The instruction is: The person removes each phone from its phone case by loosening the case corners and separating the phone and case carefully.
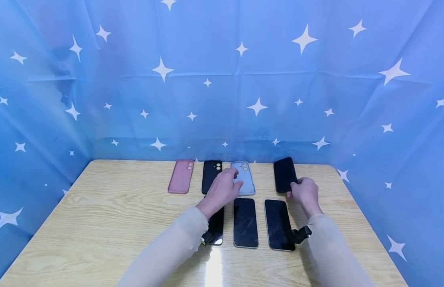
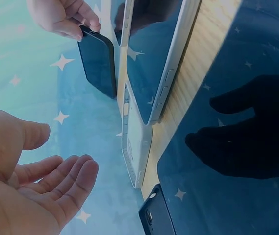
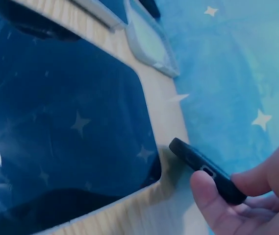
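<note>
My right hand (image 1: 306,193) pinches a black phone (image 1: 284,175) by its near end, thumb on the screen side. The phone's far end leans toward the table's back edge. In the right wrist view the end of this phone (image 3: 190,154) shows a port opening between my fingers. My left hand (image 1: 222,188) hovers with loosely bent fingers and nothing in them. It overlaps the black case (image 1: 209,175) and the light blue case (image 1: 247,181) in the head view. In the left wrist view its thumb and fingers (image 2: 80,181) stand apart.
A pink case (image 1: 180,176) lies left of the black one. In the front row lie a left phone (image 1: 217,225), partly under my left arm, a middle phone (image 1: 245,223) and a right phone (image 1: 277,223). A starry blue curtain (image 1: 207,59) surrounds the wooden table (image 1: 110,215).
</note>
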Action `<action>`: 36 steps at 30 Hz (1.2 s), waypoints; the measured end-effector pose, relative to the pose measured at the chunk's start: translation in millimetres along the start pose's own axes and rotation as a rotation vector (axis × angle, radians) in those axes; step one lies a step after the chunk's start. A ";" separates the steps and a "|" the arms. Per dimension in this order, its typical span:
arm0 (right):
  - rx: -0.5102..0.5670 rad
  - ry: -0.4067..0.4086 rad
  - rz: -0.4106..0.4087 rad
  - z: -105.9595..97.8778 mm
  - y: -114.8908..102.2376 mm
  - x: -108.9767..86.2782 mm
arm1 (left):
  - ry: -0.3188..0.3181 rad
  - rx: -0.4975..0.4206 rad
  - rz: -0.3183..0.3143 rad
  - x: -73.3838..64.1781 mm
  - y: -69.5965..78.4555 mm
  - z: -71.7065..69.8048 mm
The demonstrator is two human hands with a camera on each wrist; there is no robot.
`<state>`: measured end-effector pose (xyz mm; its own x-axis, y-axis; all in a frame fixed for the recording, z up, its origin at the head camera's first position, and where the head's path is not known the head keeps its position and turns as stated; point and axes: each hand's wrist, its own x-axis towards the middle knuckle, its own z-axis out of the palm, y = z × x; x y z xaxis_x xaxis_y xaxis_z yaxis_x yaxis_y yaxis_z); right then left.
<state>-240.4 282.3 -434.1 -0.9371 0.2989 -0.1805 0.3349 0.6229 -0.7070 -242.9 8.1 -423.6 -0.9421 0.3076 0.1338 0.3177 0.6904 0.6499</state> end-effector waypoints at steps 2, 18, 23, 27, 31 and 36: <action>0.024 -0.002 -0.008 0.1 -2.0 -2.2 | 0.008 -0.018 -0.004 -0.4 -1.1 -0.6; 0.323 -0.088 -0.092 16.5 -12.2 -34.2 | 0.022 -0.140 -0.017 -4.1 -7.1 -8.2; 0.405 -0.133 -0.134 24.1 -22.0 -45.3 | 0.024 -0.180 -0.031 -3.5 -9.9 -9.1; 0.475 -0.159 -0.166 32.6 -30.5 -55.1 | 0.006 -0.230 -0.083 -4.7 -11.9 -9.9; 0.521 -0.190 -0.198 41.3 -37.4 -63.4 | 0.011 -0.275 -0.115 -5.4 -16.2 -11.3; 0.567 -0.249 -0.232 50.6 -47.3 -73.5 | 0.036 -0.320 -0.148 -5.8 -19.1 -13.8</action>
<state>-192.4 194.3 -422.0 -0.9963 -0.0154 -0.0846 0.0813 0.1534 -0.9848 -245.0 -15.8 -426.4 -0.9803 0.1925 0.0431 0.1331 0.4840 0.8649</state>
